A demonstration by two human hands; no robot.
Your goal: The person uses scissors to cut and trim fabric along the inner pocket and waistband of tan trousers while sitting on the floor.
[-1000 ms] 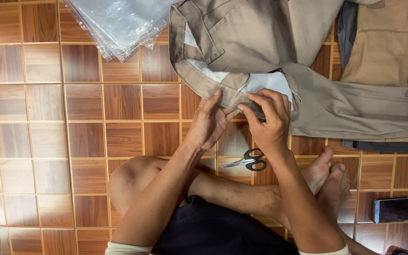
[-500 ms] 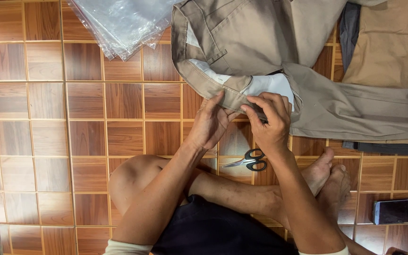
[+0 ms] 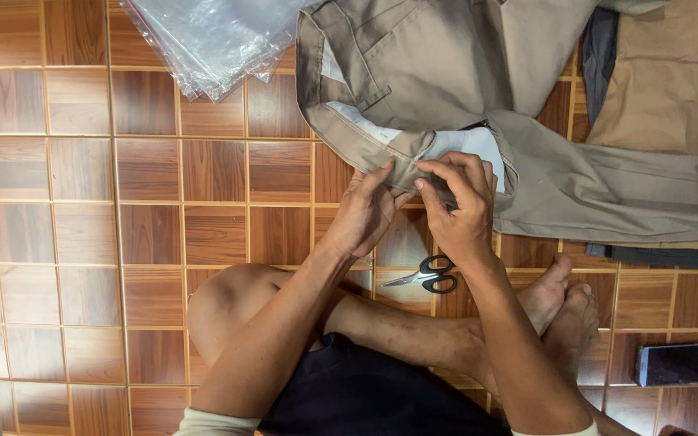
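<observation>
Both hands were on the waistband of the khaki trousers (image 3: 446, 73), which lay spread on the wooden parquet floor (image 3: 82, 210) in front of the seated person.

Left hand (image 3: 363, 214): fingers curled in, thumb and forefinger pinched on the lower edge of the waistband, next to the white inner lining (image 3: 466, 145). Not open; clamped on fabric.

Right hand (image 3: 460, 206): fingers bent and drawn together, tips pressed onto the same waistband edge just right of the left hand. Closed on the cloth as well. Could not tell whether anything small sat between the fingertips; too tight to see.

The two hands were almost touching, thumbs facing each other over the band.

Trousers: waist end toward the person, one leg running off to the right edge of the view. Another tan garment (image 3: 672, 81) lay at upper right, a dark strip of cloth between it and the trousers.

Black-handled scissors (image 3: 428, 274) lay on the floor just below the right wrist, untouched, blades pointing left.

Stack of clear plastic bags (image 3: 212, 40) at top centre-left, well apart from the hands.

Phone (image 3: 679, 363) lay flat on the floor at lower right, beyond the crossed bare feet (image 3: 563, 311).
</observation>
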